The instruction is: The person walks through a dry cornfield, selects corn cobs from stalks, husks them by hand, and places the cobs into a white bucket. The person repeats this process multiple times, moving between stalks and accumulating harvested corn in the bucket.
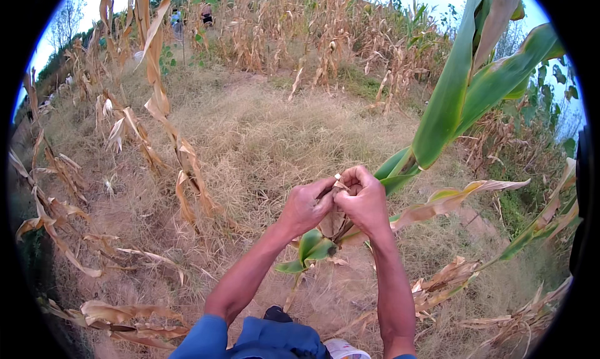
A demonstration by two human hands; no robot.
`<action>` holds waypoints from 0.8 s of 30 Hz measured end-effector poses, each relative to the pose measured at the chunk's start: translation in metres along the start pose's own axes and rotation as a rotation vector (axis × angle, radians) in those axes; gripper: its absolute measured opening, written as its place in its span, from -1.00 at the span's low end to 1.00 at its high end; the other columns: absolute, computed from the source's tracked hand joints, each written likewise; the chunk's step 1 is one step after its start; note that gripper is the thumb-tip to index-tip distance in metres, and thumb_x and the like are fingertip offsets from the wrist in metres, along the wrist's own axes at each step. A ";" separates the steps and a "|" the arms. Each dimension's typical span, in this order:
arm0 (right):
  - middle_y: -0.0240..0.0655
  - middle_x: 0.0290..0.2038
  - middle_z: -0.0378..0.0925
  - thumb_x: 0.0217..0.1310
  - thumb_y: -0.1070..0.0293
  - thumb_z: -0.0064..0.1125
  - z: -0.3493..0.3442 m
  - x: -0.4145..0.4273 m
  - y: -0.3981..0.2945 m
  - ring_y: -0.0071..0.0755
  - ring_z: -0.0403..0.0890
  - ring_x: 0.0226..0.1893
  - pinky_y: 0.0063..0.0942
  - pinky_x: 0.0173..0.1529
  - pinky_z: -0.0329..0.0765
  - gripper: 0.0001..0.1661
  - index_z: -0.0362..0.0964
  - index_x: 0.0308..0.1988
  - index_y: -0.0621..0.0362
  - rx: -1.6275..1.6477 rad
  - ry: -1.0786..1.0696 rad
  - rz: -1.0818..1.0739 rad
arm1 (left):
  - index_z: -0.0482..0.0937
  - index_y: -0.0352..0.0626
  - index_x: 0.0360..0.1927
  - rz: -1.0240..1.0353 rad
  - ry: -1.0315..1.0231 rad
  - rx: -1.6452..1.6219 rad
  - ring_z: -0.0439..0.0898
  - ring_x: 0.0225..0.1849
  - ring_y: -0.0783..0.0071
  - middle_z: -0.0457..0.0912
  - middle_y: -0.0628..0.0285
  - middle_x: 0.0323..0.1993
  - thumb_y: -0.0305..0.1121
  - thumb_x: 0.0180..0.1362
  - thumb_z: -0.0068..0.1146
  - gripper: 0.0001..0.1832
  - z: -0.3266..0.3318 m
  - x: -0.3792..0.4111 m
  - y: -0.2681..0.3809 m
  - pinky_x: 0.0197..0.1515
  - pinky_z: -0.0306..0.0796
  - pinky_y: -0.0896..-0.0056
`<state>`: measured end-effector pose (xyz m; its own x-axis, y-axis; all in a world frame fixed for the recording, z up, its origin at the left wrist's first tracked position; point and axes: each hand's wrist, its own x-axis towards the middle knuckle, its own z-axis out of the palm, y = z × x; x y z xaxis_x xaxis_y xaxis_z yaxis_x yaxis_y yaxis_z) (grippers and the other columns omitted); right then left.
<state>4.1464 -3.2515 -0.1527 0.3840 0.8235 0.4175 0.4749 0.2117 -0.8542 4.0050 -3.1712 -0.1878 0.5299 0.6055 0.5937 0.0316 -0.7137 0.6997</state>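
My left hand (305, 208) and my right hand (364, 199) meet in front of me, thumbs and fingertips pinching the dry husk tip (341, 186) of a maize ear. Below the fingers, part of the papery husk (331, 224) shows; the hands cover most of the ear. The ear sits on a leaning maize plant, whose broad green leaves (438, 112) rise to the upper right behind my right hand. A small green leaf (315, 246) curls beneath my left hand. A half-dried leaf (452, 199) stretches out to the right.
Dry maize stalks (187, 171) stand at the left, and more dry maize (281, 30) fills the far side. Dry grass (262, 138) covers the ground between. A white bucket (347, 348) stands by my legs. Two people (206, 14) are far off at upper left.
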 end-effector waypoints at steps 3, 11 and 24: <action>-0.39 -0.46 0.58 -0.06 0.51 0.28 0.002 -0.005 0.003 -0.68 0.53 -0.47 -0.56 -0.34 0.53 -0.75 0.44 -0.29 0.29 0.061 0.022 0.012 | 0.62 -0.25 0.07 0.023 0.005 0.048 0.76 -0.28 0.29 0.74 -0.02 -0.26 -0.48 0.19 0.21 -0.65 0.000 -0.005 0.001 -0.22 0.58 0.33; -0.48 -0.51 0.47 -0.05 0.56 0.25 0.004 -0.007 0.004 -0.74 0.44 -0.50 -0.63 -0.41 0.44 -0.81 0.40 -0.36 0.25 0.034 -0.009 -0.041 | 0.56 -0.28 -0.19 0.182 0.064 0.125 0.67 -0.35 -0.11 0.64 -0.11 -0.39 -0.46 0.20 0.11 -0.86 -0.001 -0.009 0.011 -0.34 0.52 0.04; -0.50 -0.44 0.45 0.00 0.69 0.16 -0.015 0.001 0.037 -0.74 0.47 -0.48 -0.67 -0.45 0.45 -0.78 0.35 -0.32 0.19 0.642 -0.301 0.056 | 0.54 -0.22 -0.31 0.121 0.021 0.242 0.67 -0.50 -0.02 0.61 -0.05 -0.56 -0.46 0.14 0.12 -0.93 0.001 0.004 0.009 -0.46 0.49 0.04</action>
<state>4.1762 -3.2511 -0.1788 0.1150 0.9321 0.3436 -0.1351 0.3573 -0.9242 4.0087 -3.1754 -0.1793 0.5249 0.5162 0.6768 0.1725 -0.8431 0.5093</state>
